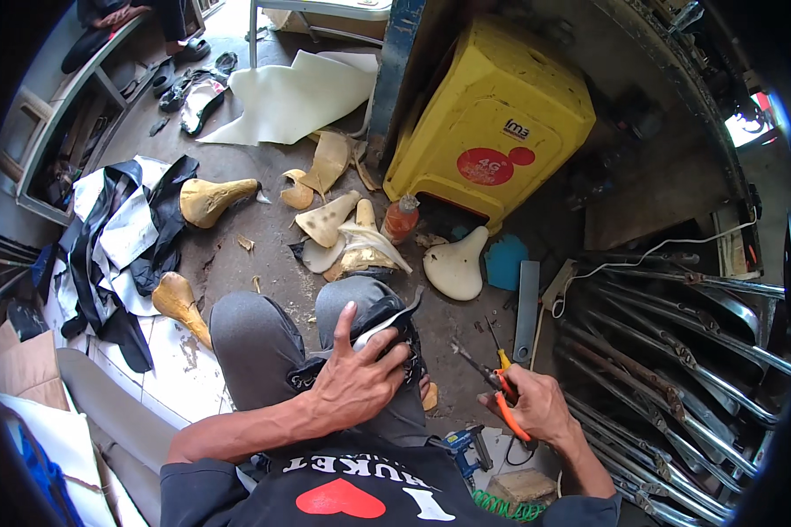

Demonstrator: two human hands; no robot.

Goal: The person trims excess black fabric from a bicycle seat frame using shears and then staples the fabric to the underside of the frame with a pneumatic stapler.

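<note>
A black saddle (394,321) with a pale strip along its edge rests on my grey-trousered knees. My left hand (356,379) lies over it, index finger stretched forward and the others bent around its side; part of the saddle is hidden beneath. Held in my right hand (540,406), a pair of pliers with orange handles (510,416) points up and left, apart from the saddle. Just beyond the pliers lies a thin pointed tool with a yellow handle (504,358). Near my right forearm, a blue staple gun (470,451) sits beside a wooden block (523,485).
A white saddle (457,266), foam pieces (328,220) and an orange bottle (402,220) lie ahead, before a yellow stool (492,114). Chrome tubes (703,351) crowd the right. Black and white scraps (127,228) spread left. Another person (171,22) is at the far left.
</note>
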